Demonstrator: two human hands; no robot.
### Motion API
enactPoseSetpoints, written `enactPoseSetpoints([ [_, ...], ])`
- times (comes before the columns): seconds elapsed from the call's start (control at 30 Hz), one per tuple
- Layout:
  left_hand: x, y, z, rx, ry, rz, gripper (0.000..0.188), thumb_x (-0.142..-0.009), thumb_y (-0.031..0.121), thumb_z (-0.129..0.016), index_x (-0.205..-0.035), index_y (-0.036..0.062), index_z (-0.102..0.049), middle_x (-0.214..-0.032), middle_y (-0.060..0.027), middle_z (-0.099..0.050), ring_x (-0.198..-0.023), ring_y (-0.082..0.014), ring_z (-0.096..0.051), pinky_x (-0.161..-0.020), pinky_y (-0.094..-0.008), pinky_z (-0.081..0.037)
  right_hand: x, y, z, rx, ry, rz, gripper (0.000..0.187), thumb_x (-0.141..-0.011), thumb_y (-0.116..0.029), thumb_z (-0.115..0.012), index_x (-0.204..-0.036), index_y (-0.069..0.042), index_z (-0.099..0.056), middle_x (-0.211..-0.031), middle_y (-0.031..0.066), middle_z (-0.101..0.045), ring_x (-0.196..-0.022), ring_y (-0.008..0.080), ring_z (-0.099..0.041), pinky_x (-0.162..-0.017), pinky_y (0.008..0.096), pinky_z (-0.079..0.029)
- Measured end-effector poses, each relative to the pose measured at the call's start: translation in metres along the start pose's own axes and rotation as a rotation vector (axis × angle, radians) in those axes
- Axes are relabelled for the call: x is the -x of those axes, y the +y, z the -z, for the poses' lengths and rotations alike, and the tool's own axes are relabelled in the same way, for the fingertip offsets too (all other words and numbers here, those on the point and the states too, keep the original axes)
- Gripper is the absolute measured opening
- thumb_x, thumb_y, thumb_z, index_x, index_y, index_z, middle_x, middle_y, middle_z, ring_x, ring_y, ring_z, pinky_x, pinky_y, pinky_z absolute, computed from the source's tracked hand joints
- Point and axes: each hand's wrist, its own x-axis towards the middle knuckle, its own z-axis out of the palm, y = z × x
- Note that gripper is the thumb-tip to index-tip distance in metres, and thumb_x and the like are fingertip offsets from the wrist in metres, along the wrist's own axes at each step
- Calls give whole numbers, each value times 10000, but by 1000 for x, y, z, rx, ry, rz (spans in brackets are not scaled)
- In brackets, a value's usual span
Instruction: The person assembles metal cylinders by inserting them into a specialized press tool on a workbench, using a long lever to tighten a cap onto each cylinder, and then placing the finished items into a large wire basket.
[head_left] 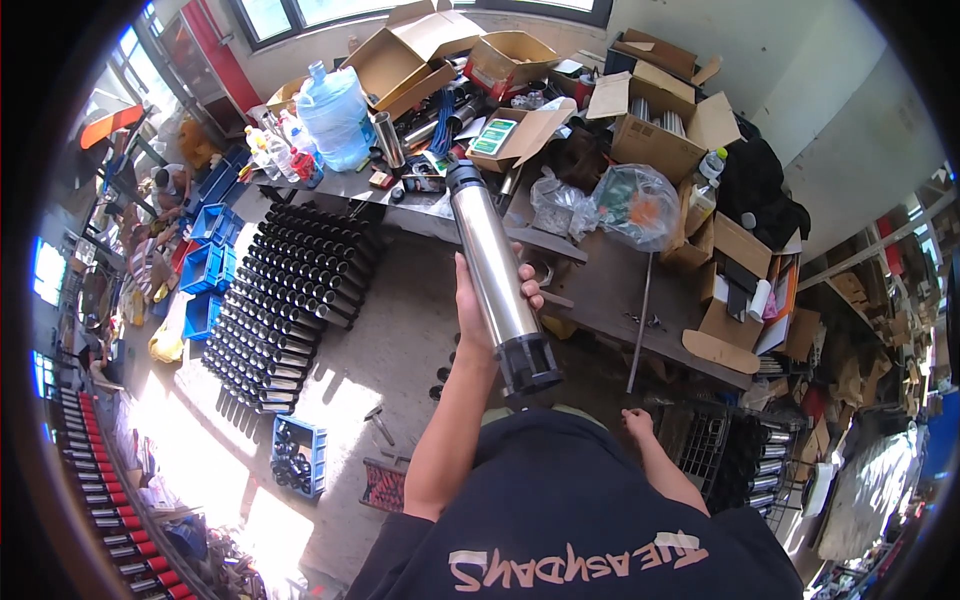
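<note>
A shiny steel pump cylinder (497,265) with black plastic end pieces is held up in front of my body, tilted with its top leaning left. My left hand (478,305) is wrapped round its lower half, palm behind it and fingertips showing on the right side. The slotted black end (528,366) points down toward my shirt, while the other black end (463,174) reaches in front of the workbench. Down by my right side hangs my right hand (637,424), its fingers loosely curled, with nothing visible in them.
A cluttered workbench (620,290) runs ahead and right, bearing cardboard boxes, a large blue water bottle (337,118) and plastic bags. Rows of black-topped tubes (290,300) stand on the floor at left, near a blue crate (299,456) and a hammer (379,425). Wire baskets (705,450) are at right.
</note>
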Motion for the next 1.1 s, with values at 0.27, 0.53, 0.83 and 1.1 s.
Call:
enactPoseSetpoints([
  [0.27, -3, 16, -5, -175, 166, 51, 798, -993, 706, -289, -1348, 4, -423, -1014, -200, -570, -843, -330, -606, -770, -501, -551, -56, -39, 2, -241, 92, 35, 575, -783, -185, -703, -1320, -42, -555, -848, 71, -631, -667, 177, -567, -583, 331, -462],
  [0.53, -3, 27, -11, -202, 285, 114, 780, -1000, 692, -277, -1316, -8, -415, -1017, -227, -583, -839, -357, -625, -754, -535, -566, -42, -121, 23, -614, -213, -2, 284, -882, -275, -693, -1059, -90, -572, -788, 26, -570, -667, 159, -560, -614, 345, -473],
  [0.83, -6, 9, -6, 93, -32, 47, 656, -1023, 554, -355, -1341, -15, -429, -1018, -158, -507, -851, -259, -534, -777, -410, -509, -23, -104, 2, -797, -310, -262, 195, -919, -308, -666, -852, -155, -564, -678, 2, -531, -574, 158, -517, -520, 345, -443],
  [1.1, -7, 21, -37, -329, 310, 114, 759, -1007, 678, -227, -1210, 0, -499, -918, -210, -621, -761, -343, -660, -696, -497, -583, -32, -132, 1, -925, -154, -121, 195, -900, -311, -678, -836, -149, -591, -715, -4, -590, -589, 140, -562, -498, 316, -437],
])
